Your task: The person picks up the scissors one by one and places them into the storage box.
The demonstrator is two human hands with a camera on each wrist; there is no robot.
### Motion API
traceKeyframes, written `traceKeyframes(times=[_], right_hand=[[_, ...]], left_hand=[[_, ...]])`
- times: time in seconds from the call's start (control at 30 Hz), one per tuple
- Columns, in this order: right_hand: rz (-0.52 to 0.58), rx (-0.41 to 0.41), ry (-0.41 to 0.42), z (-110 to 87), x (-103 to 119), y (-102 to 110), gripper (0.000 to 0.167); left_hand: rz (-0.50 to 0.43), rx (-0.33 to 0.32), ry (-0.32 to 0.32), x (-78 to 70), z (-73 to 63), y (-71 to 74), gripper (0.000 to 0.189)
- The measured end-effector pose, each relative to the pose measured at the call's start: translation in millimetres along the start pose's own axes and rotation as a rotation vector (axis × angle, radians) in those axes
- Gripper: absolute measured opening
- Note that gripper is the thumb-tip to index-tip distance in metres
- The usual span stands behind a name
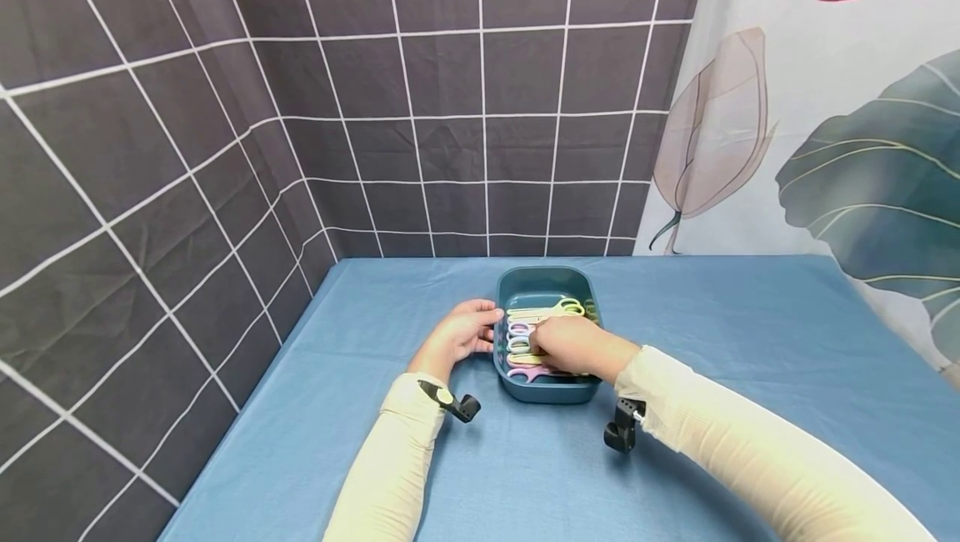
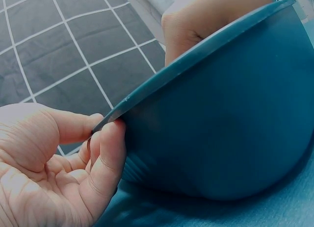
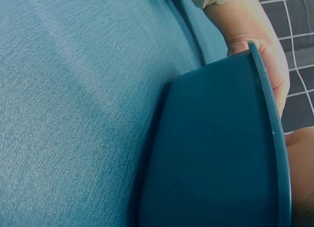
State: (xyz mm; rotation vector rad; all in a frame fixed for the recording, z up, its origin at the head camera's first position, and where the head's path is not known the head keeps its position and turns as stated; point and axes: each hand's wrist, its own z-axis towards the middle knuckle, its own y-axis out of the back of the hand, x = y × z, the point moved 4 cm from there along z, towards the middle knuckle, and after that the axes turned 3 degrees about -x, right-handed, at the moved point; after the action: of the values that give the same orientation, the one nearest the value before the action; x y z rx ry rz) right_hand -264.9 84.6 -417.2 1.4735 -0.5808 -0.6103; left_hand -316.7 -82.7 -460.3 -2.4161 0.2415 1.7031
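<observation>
A dark teal plastic tub (image 1: 547, 393) sits on the blue cloth, holding several pairs of scissors in a row. Yellow-green scissors (image 1: 572, 306) lie toward its far end and pink scissors (image 1: 527, 374) toward its near end, with pale handles between. My left hand (image 1: 467, 330) pinches the tub's left rim between thumb and fingers, plain in the left wrist view. My right hand (image 1: 567, 343) reaches down inside over the scissors. Its fingertips are hidden, and I cannot tell whether they grip a pair. In the right wrist view the tub's wall (image 3: 211, 148) covers most of that hand.
Blue cloth (image 1: 360, 442) covers the table around the tub. A dark wall hanging with white grid lines (image 1: 450, 150) stands behind and to the left. Another hanging with a leaf print (image 1: 885, 167) is at the right.
</observation>
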Motion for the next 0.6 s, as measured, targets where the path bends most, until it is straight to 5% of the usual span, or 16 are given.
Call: traceKeyframes(times=[0.6], right_hand=[[0.055, -0.041, -0.046, -6.6, -7.2, 4.5, 0.011]], left_hand=[[0.000, 0.015, 0.005, 6.1, 1.7, 1.3, 0.030]])
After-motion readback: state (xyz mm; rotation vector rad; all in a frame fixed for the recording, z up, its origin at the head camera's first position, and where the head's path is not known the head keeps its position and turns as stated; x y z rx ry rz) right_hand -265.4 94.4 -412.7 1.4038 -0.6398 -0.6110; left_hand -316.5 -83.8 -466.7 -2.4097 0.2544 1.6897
